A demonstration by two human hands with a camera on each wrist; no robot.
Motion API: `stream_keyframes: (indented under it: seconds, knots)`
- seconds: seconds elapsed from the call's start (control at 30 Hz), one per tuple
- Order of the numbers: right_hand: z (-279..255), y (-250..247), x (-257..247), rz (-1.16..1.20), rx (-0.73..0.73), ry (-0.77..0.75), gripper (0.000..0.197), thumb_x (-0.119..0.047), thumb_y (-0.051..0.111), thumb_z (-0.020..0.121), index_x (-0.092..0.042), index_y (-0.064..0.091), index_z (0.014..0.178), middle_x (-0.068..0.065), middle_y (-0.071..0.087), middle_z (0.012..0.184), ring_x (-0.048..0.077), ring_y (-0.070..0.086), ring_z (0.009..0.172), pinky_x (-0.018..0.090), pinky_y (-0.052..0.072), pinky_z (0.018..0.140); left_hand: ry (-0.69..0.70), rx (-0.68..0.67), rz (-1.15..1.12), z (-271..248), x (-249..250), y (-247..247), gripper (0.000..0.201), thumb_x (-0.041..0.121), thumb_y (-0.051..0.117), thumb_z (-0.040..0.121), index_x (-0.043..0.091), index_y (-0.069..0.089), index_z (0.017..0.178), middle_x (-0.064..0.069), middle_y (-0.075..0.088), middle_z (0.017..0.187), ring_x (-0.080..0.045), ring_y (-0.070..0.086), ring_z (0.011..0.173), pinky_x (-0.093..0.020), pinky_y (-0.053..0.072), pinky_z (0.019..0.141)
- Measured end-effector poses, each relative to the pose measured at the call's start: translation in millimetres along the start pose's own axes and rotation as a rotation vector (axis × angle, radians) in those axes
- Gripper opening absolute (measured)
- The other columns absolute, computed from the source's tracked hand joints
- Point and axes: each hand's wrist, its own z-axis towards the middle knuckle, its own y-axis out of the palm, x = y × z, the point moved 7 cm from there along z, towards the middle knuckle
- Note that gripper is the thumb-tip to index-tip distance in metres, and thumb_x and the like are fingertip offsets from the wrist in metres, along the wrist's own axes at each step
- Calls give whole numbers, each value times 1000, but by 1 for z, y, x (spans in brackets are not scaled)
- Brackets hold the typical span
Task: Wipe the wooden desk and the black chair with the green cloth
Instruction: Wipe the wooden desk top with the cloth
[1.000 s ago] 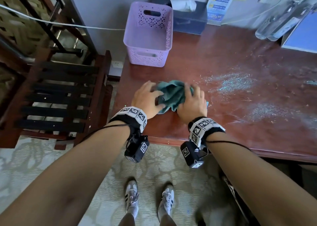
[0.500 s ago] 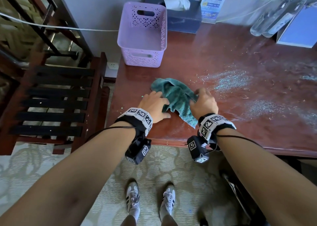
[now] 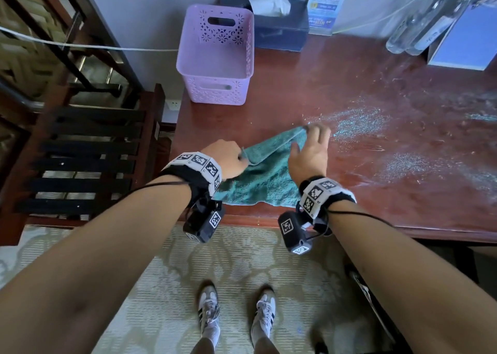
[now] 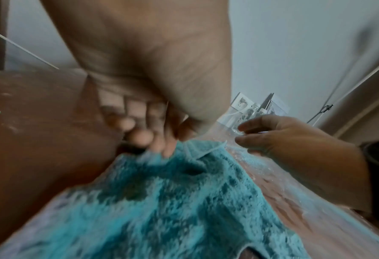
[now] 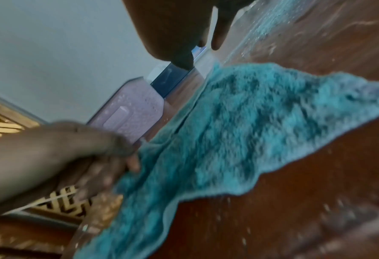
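Spreading the green cloth (image 3: pixel 265 175) flat on the wooden desk (image 3: pixel 349 90), near front-left corner, close to the front edge.

Left hand (image 3: pixel 226 158) pinching the cloth's left corner, fingers curled round the hem; same grip showing in left wrist view (image 4: pixel 159 140). Right hand (image 3: pixel 309 154) reaching w/ fingers extended & spread, fingertips at the far right corner of the cloth; not clear whether pinching that corner or just touching, looking more like a loose, mostly open hand.

Doing this well, as a judgement: keeping the left corner anchored while drawing the far corner out & away, so no folds staying underneath. Getting a flat, wide pad first, then pressing w/ palm and sweeping toward the pale powder (image 3: pixel 357 119) just right of the cloth. Pulling debris toward one spot, not scattering off the edge. Steering clear of the lilac basket (image 3: pixel 217 55) behind.

Versus 0.5 s ago: cloth now lying opened out, no longer bunched btwn the hands. Right hand moving forward from near edge to far corner. Left hand shifting from resting on desk to gripping the corner. Black chair (image 3: pixel 86 149) at left staying untouched.
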Motion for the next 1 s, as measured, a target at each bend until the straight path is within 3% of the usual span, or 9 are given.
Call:
stream_keyframes:
  seconds: [0.1, 0.17, 0.37, 0.43, 0.53, 0.63, 0.7, 0.87, 1.0]
  knots:
    - [-12, 24, -1, -86, -85, -60, 27, -18, 52, 96, -4, 59, 118, 10, 49, 126, 25, 47, 116, 40, 42, 101, 56, 248, 37, 1, 2, -9, 16, 31, 53, 92, 22, 63, 83, -2, 67, 78, -29, 63, 76, -34, 51, 64]
    - [-18, 40, -3, -116, -174, -59, 34, -21, 49, 97, -3, 60, 123, 10, 51, 133, 27, 46, 122, 39, 38, 105, 35, 344, -1, 2, -3, -8, 12, 29, 55, 92, 21, 63, 91, -3, 64, 90, -28, 61, 87, -35, 49, 70]
    - [-33, 82, -13, -153, -364, -39, 59, -22, 38, 101, -1, 19, 153, 7, 4, 164, 22, 1, 150, 32, 4, 122, 60, 345, 114, 5, -15, 6, 53, 35, 64, 86, 29, 47, 136, -8, 43, 113, -27, 41, 112, -40, 46, 87]
    - [-36, 88, -13, -132, -314, -72, 63, -24, 39, 101, -3, 13, 154, 7, 0, 164, 22, -4, 151, 33, 0, 122, 55, 338, 21, 10, -16, 4, 37, 33, 63, 89, 26, 58, 124, -10, 48, 110, -29, 45, 112, -39, 43, 86]
    - [-35, 86, -10, -95, -225, -70, 68, -30, 36, 101, 1, 6, 153, 15, -2, 162, 28, -5, 150, 30, -6, 121, -42, 504, -225, 16, -29, -10, 21, 33, 62, 89, 16, 65, 102, -13, 58, 102, -32, 56, 99, -33, 38, 75]
    - [-28, 81, -2, -54, -200, -4, 69, -31, 36, 104, 2, 0, 152, 17, -8, 162, 29, -9, 150, 29, -9, 118, -139, 677, -380, 10, -51, -22, 28, 33, 60, 90, 11, 63, 108, -15, 61, 102, -33, 56, 99, -30, 36, 77]
    - [-21, 79, 7, -113, -227, 55, 70, -37, 32, 104, -1, -3, 153, 14, -12, 162, 26, -13, 149, 31, -11, 118, -175, 730, -292, 4, -64, -28, 31, 36, 57, 91, 13, 62, 112, -13, 58, 108, -33, 53, 107, -36, 39, 86]
    - [-18, 89, 11, -390, -370, 97, 74, -54, 18, 100, -12, -8, 155, 2, -18, 162, 17, -20, 148, 44, -15, 119, -253, 678, -1, -1, -96, -30, 35, 32, 52, 93, 23, 58, 127, -3, 42, 144, -24, 32, 136, -43, 26, 104]
    - [-19, 104, -6, -432, -395, -51, 70, -61, 15, 97, -31, -11, 155, -7, -18, 162, 17, -21, 148, 49, -15, 118, -184, 405, 73, 11, -116, 3, 55, 42, 33, 101, 31, 17, 152, 2, 1, 162, -22, -2, 149, -48, 18, 116]
